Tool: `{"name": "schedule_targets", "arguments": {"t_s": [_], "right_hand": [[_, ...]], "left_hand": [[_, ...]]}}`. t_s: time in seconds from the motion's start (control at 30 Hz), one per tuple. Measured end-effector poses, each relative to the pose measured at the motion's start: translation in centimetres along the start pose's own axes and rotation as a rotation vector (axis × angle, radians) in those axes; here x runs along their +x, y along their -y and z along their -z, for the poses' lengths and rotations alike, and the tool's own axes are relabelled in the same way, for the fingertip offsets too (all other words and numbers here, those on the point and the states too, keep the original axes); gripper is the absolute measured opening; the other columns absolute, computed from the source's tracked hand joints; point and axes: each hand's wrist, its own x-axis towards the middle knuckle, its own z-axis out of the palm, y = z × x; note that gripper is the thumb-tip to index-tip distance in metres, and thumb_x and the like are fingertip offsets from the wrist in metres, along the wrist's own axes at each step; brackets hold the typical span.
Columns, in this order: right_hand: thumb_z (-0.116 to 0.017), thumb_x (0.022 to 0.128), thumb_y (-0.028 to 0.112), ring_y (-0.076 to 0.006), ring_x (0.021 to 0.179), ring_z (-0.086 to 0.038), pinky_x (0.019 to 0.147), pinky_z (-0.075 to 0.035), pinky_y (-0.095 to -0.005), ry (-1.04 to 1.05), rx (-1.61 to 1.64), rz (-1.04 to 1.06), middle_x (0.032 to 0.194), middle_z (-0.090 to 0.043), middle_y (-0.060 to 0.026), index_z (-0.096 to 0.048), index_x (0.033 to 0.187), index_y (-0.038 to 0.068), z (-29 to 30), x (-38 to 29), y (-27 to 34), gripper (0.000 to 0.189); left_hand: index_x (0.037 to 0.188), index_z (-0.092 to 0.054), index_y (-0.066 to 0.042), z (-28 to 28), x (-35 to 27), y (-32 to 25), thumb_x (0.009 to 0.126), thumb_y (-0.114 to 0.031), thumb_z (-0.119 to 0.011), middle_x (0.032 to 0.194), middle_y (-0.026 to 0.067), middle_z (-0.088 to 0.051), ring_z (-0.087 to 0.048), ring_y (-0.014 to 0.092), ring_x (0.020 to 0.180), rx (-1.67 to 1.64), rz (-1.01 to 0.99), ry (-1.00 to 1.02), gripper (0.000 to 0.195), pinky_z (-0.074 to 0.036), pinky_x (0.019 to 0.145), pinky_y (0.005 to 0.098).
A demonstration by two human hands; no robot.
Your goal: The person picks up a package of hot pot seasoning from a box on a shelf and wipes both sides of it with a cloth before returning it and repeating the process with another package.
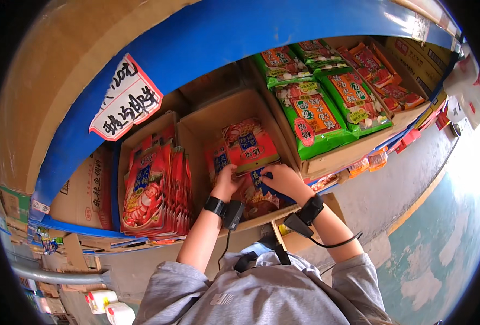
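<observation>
Both my hands are inside an open cardboard box (199, 126) that holds several red seasoning packets. My left hand (226, 181) grips the near left corner of a red packet (250, 142) that lies over the others, thumb on its edge. My right hand (283, 181) is at the near right edge of the same packet, fingers curled; whether they pinch it is hidden. Beneath lie more red packets (258, 195) with blue panels. A black strap with a small device is on each wrist.
Left stands a box of upright red packets (144, 187). To the right are boxes of green packets (311, 118) and orange-red packets (386, 77). A blue shelf beam (223, 36) with a handwritten sign (128, 101) crosses above. White jugs (101, 301) stand on the floor at lower left.
</observation>
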Motion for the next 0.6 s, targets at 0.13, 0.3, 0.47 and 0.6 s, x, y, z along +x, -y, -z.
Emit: {"name": "schedule_targets", "arguments": {"t_s": [0.13,0.3,0.47,0.6], "right_hand": [[-0.059,0.074,0.025,-0.0341,0.077,-0.058,0.072,-0.046,-0.0415,0.017,0.020,0.015,0.077,-0.061,-0.0185,-0.065,0.084,0.005,0.4,-0.1,0.3,0.023],[-0.060,0.074,0.026,-0.0334,0.078,-0.059,0.072,-0.047,-0.0411,0.036,0.045,0.006,0.080,-0.062,-0.0179,-0.064,0.088,0.005,1.0,-0.1,1.1,0.025],[-0.060,0.075,0.027,-0.0332,0.078,-0.059,0.072,-0.047,-0.0405,0.008,0.084,0.018,0.080,-0.062,-0.0171,-0.064,0.088,0.005,0.9,-0.6,0.4,0.026],[-0.061,0.074,0.020,-0.0365,0.085,-0.057,0.074,-0.047,-0.0415,-0.044,0.157,-0.013,0.099,-0.058,-0.0202,-0.056,0.107,0.008,1.2,-1.1,0.3,0.036]], "left_hand": [[0.093,-0.050,-0.006,-0.1,0.7,-0.4,0.079,-0.013,-0.050,0.092,0.0119,-0.055,-0.054,0.025,0.090,-0.142,0.131,-0.100,0.015,-0.044,0.080,0.0337],[0.092,-0.051,-0.005,2.5,2.9,1.8,0.080,-0.009,-0.050,0.096,0.0114,-0.054,-0.055,0.022,0.088,0.316,-0.186,0.090,0.013,-0.044,0.081,0.0324],[0.102,-0.055,-0.001,1.5,2.6,1.6,0.083,-0.010,-0.050,0.109,0.0095,-0.055,-0.048,0.019,0.106,0.870,-0.499,0.205,0.022,-0.041,0.087,0.0308],[0.102,-0.056,-0.001,-3.1,-1.0,-1.4,0.084,-0.011,-0.050,0.108,0.0057,-0.056,-0.047,0.015,0.106,-0.211,-0.240,-0.126,0.021,-0.035,0.094,0.0329]]}}
